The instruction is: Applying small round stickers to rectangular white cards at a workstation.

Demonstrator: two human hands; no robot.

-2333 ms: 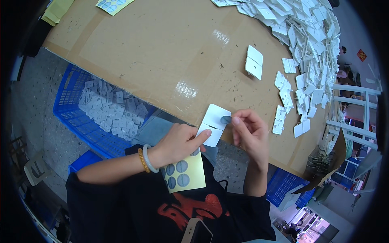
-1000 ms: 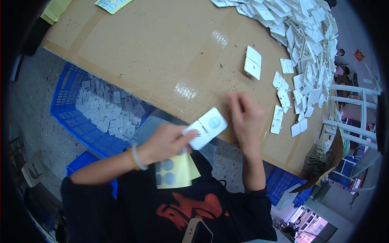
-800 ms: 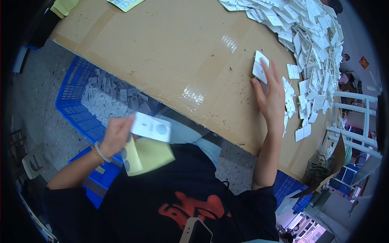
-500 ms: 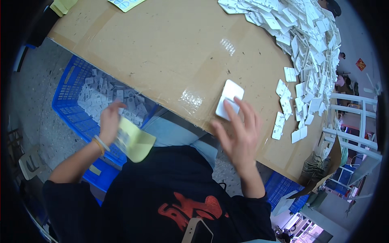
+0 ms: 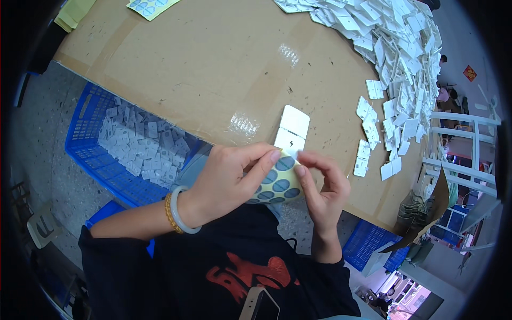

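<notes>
A yellow-backed sheet of round grey-blue stickers [image 5: 281, 186] hangs in front of me near the table's front edge. My left hand [image 5: 226, 178] is closed, pinching the sheet's upper edge between thumb and forefinger. At the sheet's upper right, my right hand [image 5: 324, 186] has its thumb and bent forefinger closed on the edge. Whether a sticker is lifting there is too small to tell. Just beyond the sheet lies a white two-part plastic piece [image 5: 294, 122] with a dark bolt mark, its near end partly covered by the sheet and fingers.
A large heap of white plastic pieces [image 5: 400, 53] covers the table's right side, with loose ones nearer me. More sticker sheets [image 5: 152, 7] lie at the far left. Below the table's left edge, a blue basket [image 5: 80, 125] holds many small white pieces. A cardboard flap [image 5: 434, 208] stands at right.
My left hand has brought the sticker sheet up and right from beside the basket to the table edge. My right hand has left the white piece and closed on the sheet's edge.
</notes>
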